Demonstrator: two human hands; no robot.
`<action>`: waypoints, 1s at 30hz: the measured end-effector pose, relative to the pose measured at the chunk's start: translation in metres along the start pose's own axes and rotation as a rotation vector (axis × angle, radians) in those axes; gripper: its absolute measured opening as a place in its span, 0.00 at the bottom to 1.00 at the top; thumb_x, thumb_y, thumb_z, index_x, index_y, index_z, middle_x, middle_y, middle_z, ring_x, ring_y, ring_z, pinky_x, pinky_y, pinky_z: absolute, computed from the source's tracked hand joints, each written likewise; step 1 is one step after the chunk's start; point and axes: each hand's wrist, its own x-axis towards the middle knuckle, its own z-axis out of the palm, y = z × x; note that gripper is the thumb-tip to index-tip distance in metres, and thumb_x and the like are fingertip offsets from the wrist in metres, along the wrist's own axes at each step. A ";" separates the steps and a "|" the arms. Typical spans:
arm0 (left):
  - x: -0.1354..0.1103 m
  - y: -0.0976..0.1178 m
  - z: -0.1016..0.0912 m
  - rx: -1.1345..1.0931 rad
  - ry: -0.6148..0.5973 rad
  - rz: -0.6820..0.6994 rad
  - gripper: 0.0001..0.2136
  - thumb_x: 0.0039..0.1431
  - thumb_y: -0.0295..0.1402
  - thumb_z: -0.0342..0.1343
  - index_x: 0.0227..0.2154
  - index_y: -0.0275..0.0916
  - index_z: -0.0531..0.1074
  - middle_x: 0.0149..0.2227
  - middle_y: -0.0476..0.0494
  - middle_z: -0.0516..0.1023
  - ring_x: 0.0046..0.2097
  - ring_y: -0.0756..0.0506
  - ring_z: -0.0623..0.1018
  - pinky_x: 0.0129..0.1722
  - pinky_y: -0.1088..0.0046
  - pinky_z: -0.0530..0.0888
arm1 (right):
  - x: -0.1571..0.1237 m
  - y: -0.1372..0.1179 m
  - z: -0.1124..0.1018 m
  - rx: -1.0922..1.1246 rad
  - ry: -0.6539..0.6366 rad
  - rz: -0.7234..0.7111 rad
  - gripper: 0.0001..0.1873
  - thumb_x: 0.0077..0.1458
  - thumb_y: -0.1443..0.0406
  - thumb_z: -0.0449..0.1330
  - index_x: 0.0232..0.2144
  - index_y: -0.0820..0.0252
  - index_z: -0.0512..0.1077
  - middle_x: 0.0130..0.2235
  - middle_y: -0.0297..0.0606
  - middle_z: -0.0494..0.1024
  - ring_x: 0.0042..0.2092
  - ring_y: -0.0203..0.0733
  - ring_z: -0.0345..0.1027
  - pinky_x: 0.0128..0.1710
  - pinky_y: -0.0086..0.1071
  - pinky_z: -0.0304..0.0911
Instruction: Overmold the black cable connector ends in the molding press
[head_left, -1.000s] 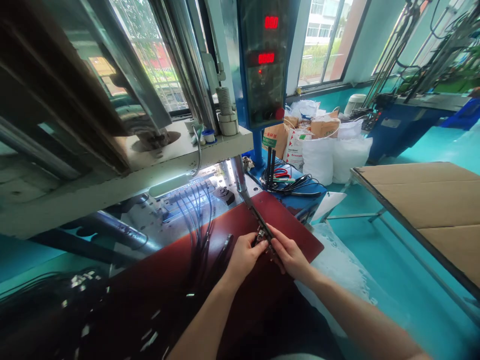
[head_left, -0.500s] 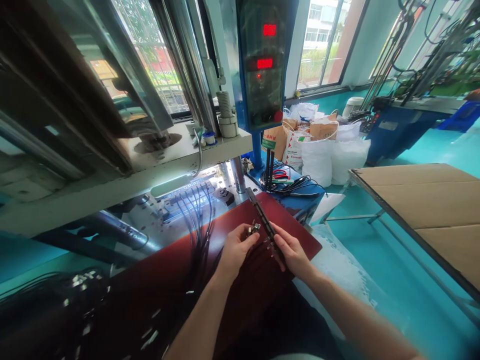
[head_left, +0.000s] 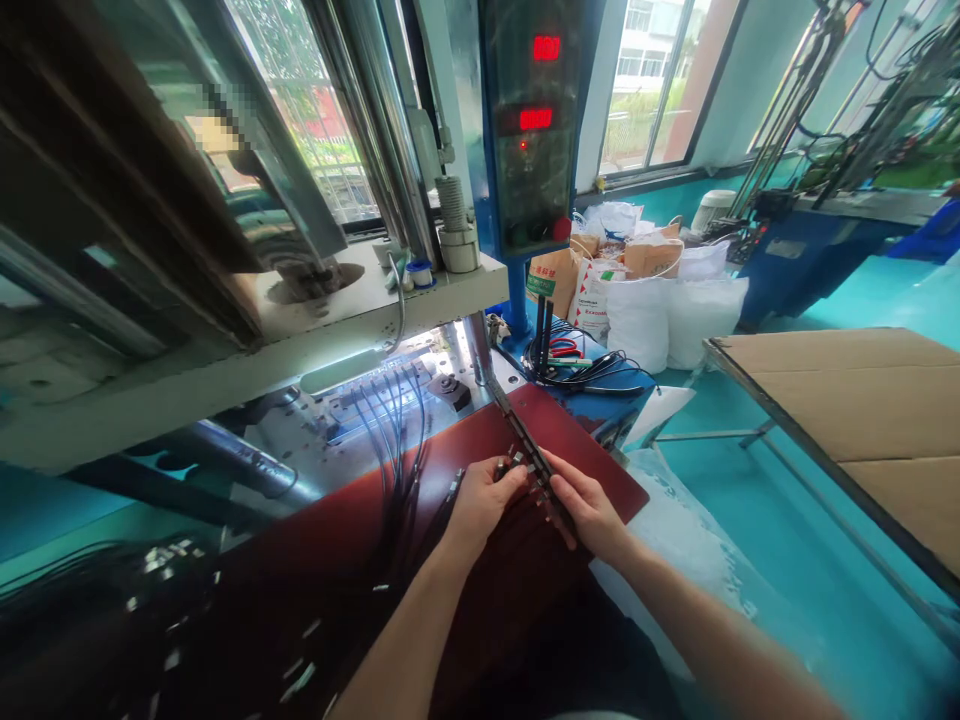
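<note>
- The left hand [head_left: 484, 510] is half closed, fingertips pinching a small metal connector [head_left: 512, 462].
- The right hand [head_left: 589, 515] grips a dark slotted bar [head_left: 534, 455], held just above a dark red mat [head_left: 592, 440].
- Black cables [head_left: 394, 490] fan across the mat.

A blue control panel [head_left: 531, 120] has two red LED displays: the upper display [head_left: 547, 48] and the lower display [head_left: 535, 119] both show digits too blurred to read exactly. Behind it, a white sack [head_left: 590, 298] carries small red lettering, apparently "ExxonMobil". A brown paper sack's green label [head_left: 541, 285] is illegible.
</note>
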 end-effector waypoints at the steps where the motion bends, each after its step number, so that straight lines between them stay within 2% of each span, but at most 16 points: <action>1: 0.000 0.001 0.000 -0.004 0.007 0.007 0.13 0.46 0.42 0.56 0.22 0.35 0.71 0.21 0.49 0.70 0.25 0.50 0.67 0.26 0.75 0.63 | 0.000 0.000 0.000 -0.011 -0.001 -0.002 0.29 0.57 0.52 0.52 0.58 0.56 0.58 0.21 0.30 0.66 0.16 0.29 0.55 0.10 0.22 0.52; 8: -0.005 0.010 0.003 0.089 0.050 0.030 0.14 0.47 0.41 0.53 0.17 0.36 0.64 0.18 0.53 0.62 0.22 0.52 0.61 0.23 0.77 0.59 | -0.002 -0.006 0.004 -0.026 0.025 0.008 0.30 0.56 0.51 0.53 0.58 0.57 0.59 0.20 0.30 0.67 0.15 0.29 0.55 0.10 0.23 0.50; 16: -0.006 0.009 0.005 0.206 0.079 0.092 0.13 0.51 0.40 0.50 0.18 0.36 0.63 0.18 0.54 0.60 0.23 0.53 0.59 0.23 0.77 0.57 | 0.000 -0.005 0.003 -0.025 0.028 0.005 0.31 0.55 0.52 0.53 0.58 0.59 0.59 0.21 0.29 0.66 0.16 0.29 0.56 0.09 0.21 0.50; 24: -0.008 0.011 0.004 0.159 0.046 0.073 0.13 0.50 0.40 0.51 0.19 0.36 0.64 0.19 0.52 0.62 0.24 0.52 0.61 0.25 0.77 0.59 | -0.001 -0.006 0.002 0.029 0.015 0.024 0.30 0.56 0.53 0.54 0.57 0.59 0.60 0.22 0.30 0.67 0.16 0.29 0.57 0.09 0.20 0.51; 30: -0.009 0.008 0.004 0.230 0.077 0.106 0.13 0.51 0.40 0.50 0.18 0.36 0.62 0.18 0.54 0.60 0.23 0.53 0.59 0.23 0.77 0.56 | -0.001 -0.005 0.002 -0.014 0.005 0.009 0.32 0.56 0.52 0.54 0.58 0.61 0.58 0.21 0.29 0.67 0.15 0.27 0.55 0.09 0.19 0.49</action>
